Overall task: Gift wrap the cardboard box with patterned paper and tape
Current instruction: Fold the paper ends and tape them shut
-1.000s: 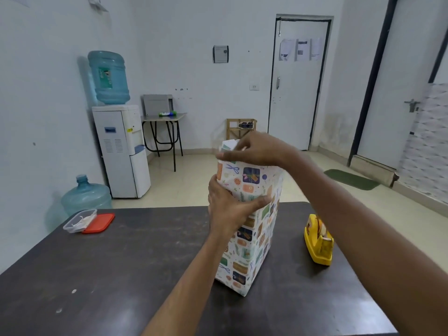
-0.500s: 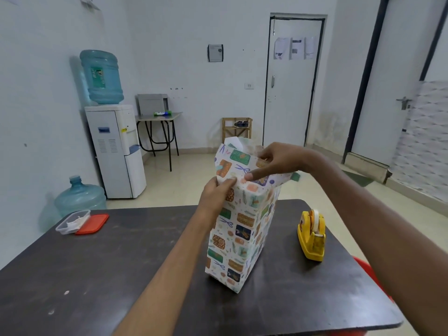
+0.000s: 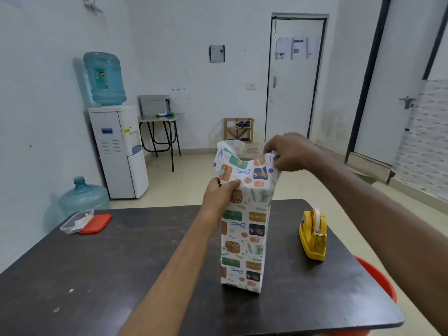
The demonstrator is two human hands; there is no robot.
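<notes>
Two hands work on one tall, upright wrapped box (image 3: 242, 238), sheathed in white paper printed with gifts, scissors and ribbons. The cardboard is hidden under the wrap. Taking 12 o'clock as away from the wearer, the box stands on end near the middle of the dark brown counter (image 3: 121, 275).

Above the box top the patterned paper (image 3: 242, 166) rises as an open, unfolded collar, its plain white inside showing at the far side.

Left hand (image 3: 219, 192): at the box's upper 9 o'clock edge, thumb on the near face. The grip is clamped on the wrapped box where the collar begins.

Right hand (image 3: 291, 152): at the collar's 2 o'clock corner. The grip pinches the paper's top edge between thumb and fingertips.

A yellow plastic tape dispenser (image 3: 312, 235), roll loaded, sits on the counter at 3 o'clock of the box, apart from it. A clear plastic tub (image 3: 77, 220) sits at 10 o'clock near the far left corner, with a flat red lid (image 3: 97, 223) touching its side. The rim of a red round bucket (image 3: 378, 280) shows past the counter edge at 4 o'clock.

Beyond the counter:
- 11 o'clock: a white water dispenser (image 3: 118, 151) topped by a blue bottle (image 3: 104, 78).
- Beside it on the floor: a spare blue bottle (image 3: 82, 197).
- 12 o'clock: a small wooden rack (image 3: 238, 129).
- 1 o'clock: a white door (image 3: 293, 93).
</notes>
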